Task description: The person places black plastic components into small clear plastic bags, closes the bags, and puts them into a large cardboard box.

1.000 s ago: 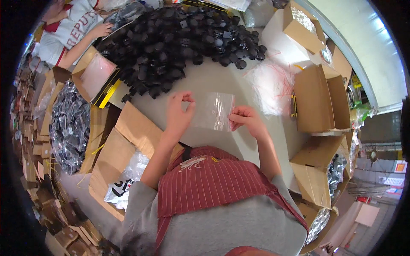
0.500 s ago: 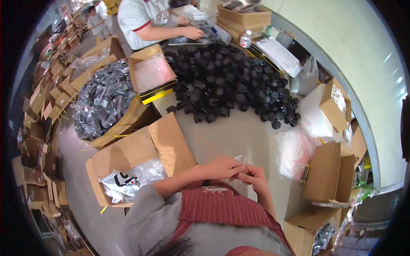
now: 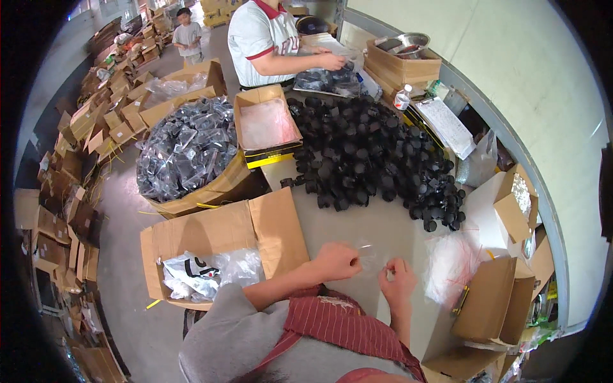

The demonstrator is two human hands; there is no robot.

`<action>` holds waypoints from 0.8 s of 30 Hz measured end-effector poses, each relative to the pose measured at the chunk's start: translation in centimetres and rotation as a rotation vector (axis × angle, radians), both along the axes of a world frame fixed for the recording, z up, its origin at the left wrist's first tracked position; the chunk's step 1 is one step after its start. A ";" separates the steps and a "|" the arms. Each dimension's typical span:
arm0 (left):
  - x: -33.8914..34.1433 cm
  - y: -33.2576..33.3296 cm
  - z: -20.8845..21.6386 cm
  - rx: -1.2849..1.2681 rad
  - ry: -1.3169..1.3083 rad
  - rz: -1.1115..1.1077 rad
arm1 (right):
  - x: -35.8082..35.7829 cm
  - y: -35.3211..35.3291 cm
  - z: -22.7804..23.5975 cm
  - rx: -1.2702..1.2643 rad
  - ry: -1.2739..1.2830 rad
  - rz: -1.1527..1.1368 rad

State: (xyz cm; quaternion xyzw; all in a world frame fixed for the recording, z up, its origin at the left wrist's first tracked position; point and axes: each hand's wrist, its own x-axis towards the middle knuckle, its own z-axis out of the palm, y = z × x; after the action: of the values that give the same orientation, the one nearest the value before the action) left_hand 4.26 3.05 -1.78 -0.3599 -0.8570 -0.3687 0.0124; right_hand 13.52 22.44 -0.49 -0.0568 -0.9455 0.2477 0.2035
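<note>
My left hand (image 3: 338,260) is closed at the near edge of the grey table (image 3: 325,225), pinching a small clear plastic bag (image 3: 366,253). The bag is faint against the tabletop, so its outline is hard to follow. A short gap to the right, my right hand (image 3: 397,278) has its fingers curled together at the tips; what they hold, if anything, does not show. Beyond both hands lies a big heap of small round black plastic parts (image 3: 370,150). A flat pile of clear bags with red edges (image 3: 450,265) lies right of my right hand.
An open carton with plastic bags (image 3: 159,255) stands at left, behind it a large carton of bagged black parts (image 3: 188,153). A small box of clear bags (image 3: 268,124) borders the heap. Open cartons (image 3: 488,300) stand at right. Across the table a co-worker (image 3: 262,48) handles bagged parts.
My hands have parted; they were together half a second ago. The clear bag now hangs from my left hand. The whole view has shifted, with the surroundings lower and further right.
</note>
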 end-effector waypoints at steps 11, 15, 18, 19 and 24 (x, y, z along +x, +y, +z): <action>0.1 0.0 0.2 -0.009 0.011 0.057 | -5.7 -3.8 -0.4 -0.114 0.216 0.285; -1.0 -2.4 0.9 -0.065 -0.203 0.285 | -8.4 -3.3 1.0 -0.188 0.164 0.266; -3.2 -5.4 2.1 0.013 0.037 0.450 | -11.4 -2.7 -0.2 -0.441 -0.058 0.303; -3.8 -6.1 1.7 0.009 0.035 0.469 | -12.9 -3.1 0.3 -0.430 -0.005 0.429; -6.2 -8.8 1.7 0.070 0.419 0.588 | -18.1 -3.5 -3.8 0.122 0.063 0.478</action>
State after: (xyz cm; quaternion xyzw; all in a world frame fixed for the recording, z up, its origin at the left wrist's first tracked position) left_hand -1.97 -5.78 -0.11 -0.1650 -0.8896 -0.2967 0.3056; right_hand -4.60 18.98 -4.28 0.1887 -0.9385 0.2328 0.1714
